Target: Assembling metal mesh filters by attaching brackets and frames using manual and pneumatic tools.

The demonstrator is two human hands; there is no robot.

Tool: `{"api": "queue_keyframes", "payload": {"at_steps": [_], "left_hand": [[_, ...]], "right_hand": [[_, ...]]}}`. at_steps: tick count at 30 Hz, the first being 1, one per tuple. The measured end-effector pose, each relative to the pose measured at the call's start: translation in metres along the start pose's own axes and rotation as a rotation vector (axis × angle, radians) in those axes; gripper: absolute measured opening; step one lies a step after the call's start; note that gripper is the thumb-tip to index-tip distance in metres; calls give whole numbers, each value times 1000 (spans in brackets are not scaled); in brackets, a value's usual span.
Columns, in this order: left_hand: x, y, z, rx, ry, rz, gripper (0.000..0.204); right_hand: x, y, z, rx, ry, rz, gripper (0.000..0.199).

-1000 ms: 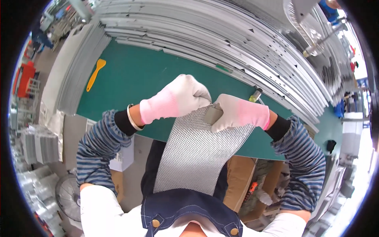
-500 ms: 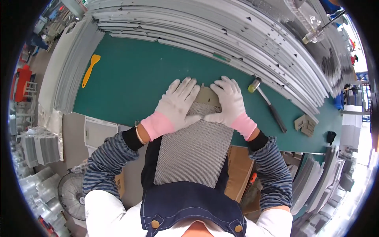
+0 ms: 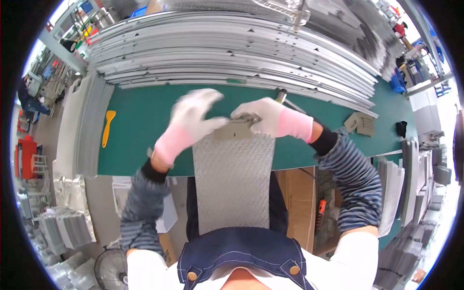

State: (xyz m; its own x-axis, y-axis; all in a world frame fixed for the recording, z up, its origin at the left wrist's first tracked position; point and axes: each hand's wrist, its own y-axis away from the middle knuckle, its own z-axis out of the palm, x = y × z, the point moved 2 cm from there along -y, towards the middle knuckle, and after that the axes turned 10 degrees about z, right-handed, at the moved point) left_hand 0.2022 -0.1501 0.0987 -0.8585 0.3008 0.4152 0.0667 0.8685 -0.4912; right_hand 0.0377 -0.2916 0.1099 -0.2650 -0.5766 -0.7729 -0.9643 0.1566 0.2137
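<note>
A long grey metal mesh panel [image 3: 233,183] reaches from my lap over the front edge of the green table. At its far end is a flat grey-beige end piece [image 3: 234,131] with a small slot. My right hand [image 3: 263,116], in a white glove with a pink cuff, has its fingers curled and pinched at that piece's far right corner. A small greyish bit shows at its fingertips, too small to name. My left hand [image 3: 193,116], gloved alike, is raised at the left of the end piece, fingers stretched and blurred, thumb pointing toward the piece.
Long grey metal strips [image 3: 232,55] are stacked along the table's back, more panels [image 3: 87,125] at the left. A yellow scraper [image 3: 108,128] lies on the left. A mallet [image 3: 282,95] is partly hidden behind my right hand; a beige slotted part [image 3: 360,124] lies farther right.
My left hand has lifted off the panel and moved left. The right hand has gone from lying flat to pinching at the end piece. The view has shifted and turned.
</note>
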Motion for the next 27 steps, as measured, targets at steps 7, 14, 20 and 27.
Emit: {"api": "queue_keyframes", "payload": {"at_steps": [7, 14, 20, 27], "left_hand": [[-23, -54, 38, -1003, 333, -74, 33], [-14, -63, 60, -889, 549, -11, 33], [-15, -66, 54, -1001, 496, -127, 30], [-11, -94, 77, -1152, 548, 155, 32]], "right_hand": [[19, 2, -9, -51, 91, 279, 35], [30, 19, -15, -59, 103, 290, 22], [45, 12, -8, 37, -42, 288, 22], [61, 20, -9, 107, 95, 211, 28]]}}
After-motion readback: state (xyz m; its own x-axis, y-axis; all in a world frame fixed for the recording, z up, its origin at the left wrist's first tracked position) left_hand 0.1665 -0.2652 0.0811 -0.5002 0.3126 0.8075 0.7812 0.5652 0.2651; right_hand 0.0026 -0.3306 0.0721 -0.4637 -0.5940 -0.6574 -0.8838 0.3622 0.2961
